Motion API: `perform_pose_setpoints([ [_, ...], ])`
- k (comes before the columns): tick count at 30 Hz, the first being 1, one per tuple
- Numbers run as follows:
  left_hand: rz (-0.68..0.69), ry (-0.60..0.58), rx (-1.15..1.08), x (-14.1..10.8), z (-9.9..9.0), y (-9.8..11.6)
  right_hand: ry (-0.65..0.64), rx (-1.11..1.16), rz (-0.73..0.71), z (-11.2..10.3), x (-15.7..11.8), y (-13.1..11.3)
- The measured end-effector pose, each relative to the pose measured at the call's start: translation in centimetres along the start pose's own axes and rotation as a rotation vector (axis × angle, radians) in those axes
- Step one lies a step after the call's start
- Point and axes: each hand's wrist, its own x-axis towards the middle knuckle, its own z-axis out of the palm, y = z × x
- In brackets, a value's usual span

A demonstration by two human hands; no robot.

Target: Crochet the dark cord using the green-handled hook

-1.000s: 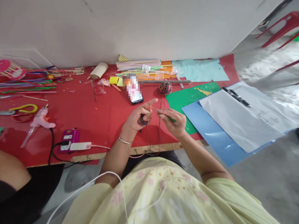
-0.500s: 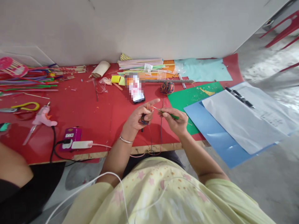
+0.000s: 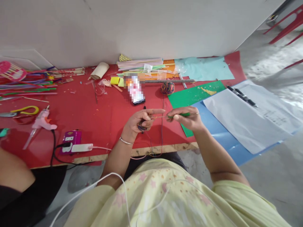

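Right hand (image 3: 186, 119) pinches green-handled tool (image 3: 186, 114), fingers closed round grip. Left hand (image 3: 141, 119) clasps small dark yarn piece (image 3: 142, 128), index finger stretched rightward. Tool lies between 2 hands, long axis roughly along table's front edge, thin shaft pointing left to orange yarn (image 3: 155, 117) at left fingers; too small to tell if tip catches it. Right hand nearer grip, left nearer tip. Beyond hands, toward back edge of red table (image 3: 82, 123): yarn ball (image 3: 167, 88), right of phone (image 3: 137, 94). Strand (image 3: 162, 129) runs from ball to front edge.
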Motion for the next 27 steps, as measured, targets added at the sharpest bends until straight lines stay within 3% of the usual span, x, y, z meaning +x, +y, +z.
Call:
perform_pose_setpoints([
  [5,0.010,-0.016,0.029,0.1,0.3,-0.4,0.151,0.516,0.301,1.9,0.2,2.3],
  [8,0.132,0.105,0.099,0.8,1.0,-1.0,0.308,0.798,0.464,4.7,0.5,3.2],
  [11,0.327,0.309,0.252,1.8,1.4,-1.8,0.501,1.001,0.608,7.4,0.7,3.6],
  [14,0.447,0.423,0.460,2.4,1.3,-2.7,0.670,0.925,0.548,8.7,0.9,3.5],
  [17,0.577,0.542,0.732,2.4,1.2,-3.3,0.756,0.830,0.463,9.0,1.2,3.0],
  [21,0.713,0.681,0.944,2.5,1.5,-3.9,0.815,0.955,0.491,9.7,1.7,2.1],
  [23,0.731,0.699,0.864,2.8,1.8,-4.1,0.805,1.082,0.528,10.2,1.8,1.9],
  [27,0.681,0.641,0.392,3.1,2.0,-3.5,0.736,1.182,0.512,10.9,1.7,2.3],
])
